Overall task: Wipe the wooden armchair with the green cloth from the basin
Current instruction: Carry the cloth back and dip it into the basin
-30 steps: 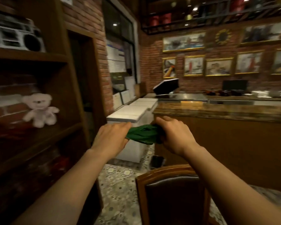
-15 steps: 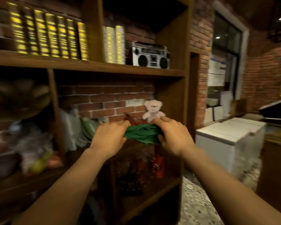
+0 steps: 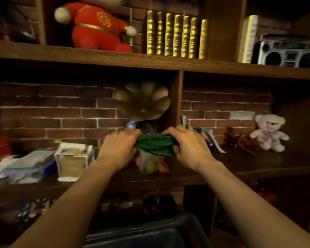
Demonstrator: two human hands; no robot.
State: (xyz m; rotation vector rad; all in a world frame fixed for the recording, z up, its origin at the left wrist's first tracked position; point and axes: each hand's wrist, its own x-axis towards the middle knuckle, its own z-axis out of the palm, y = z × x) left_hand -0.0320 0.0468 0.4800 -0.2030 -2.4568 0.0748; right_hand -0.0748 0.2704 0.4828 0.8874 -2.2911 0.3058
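The green cloth (image 3: 155, 144) is bunched into a short twisted roll held out in front of me at chest height. My left hand (image 3: 117, 149) grips its left end and my right hand (image 3: 190, 149) grips its right end, both fists closed on the fabric. Below my forearms, at the bottom edge of the view, lies the dark rim of a container (image 3: 150, 228) that may be the basin; its inside is too dark to read. The wooden armchair is out of view.
A dark wooden shelf unit (image 3: 150, 63) against a brick wall fills the view. It holds a red plush toy (image 3: 95, 25), gold-spined books (image 3: 177, 34), a boombox (image 3: 288, 52), a brass gramophone horn (image 3: 143, 101), a white teddy bear (image 3: 268, 133) and boxes (image 3: 73, 160).
My view has swung left, from the counter and armchair back to the shelf unit. Both hands have stayed closed on the green cloth in the same twisted hold.
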